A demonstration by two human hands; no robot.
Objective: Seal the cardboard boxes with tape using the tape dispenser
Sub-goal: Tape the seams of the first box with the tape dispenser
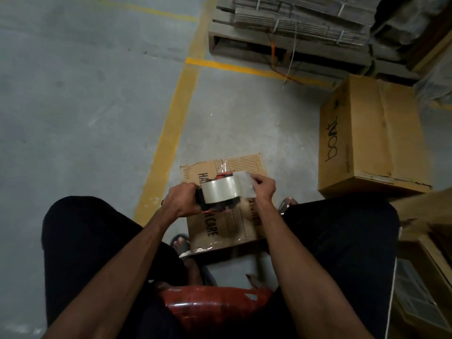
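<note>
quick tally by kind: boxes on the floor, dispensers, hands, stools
cardboard boxes on the floor: 2, the small box between the feet and the large box to the right
tape dispensers: 1, the dispenser
hands: 2, left hand gripping the dispenser and right hand pinching the tape end
stools: 1, the red stool
total: 6

A: Reference = flat box (223, 204) on the floor (85, 94), between the feet. Where's the dispenser?

B: Tape dispenser (219, 193) is above the flat box. Left hand (182, 200) on its left end, right hand (264, 189) on its right, at the loose tape end (245, 183).

A: Rest?

B: Closed carton (369, 140) right of the flat box, slightly behind. Pallet (281, 48) with bundled cardboard (318, 18) on it, far behind. Stool (215, 307) in front, nearest the person.
</note>
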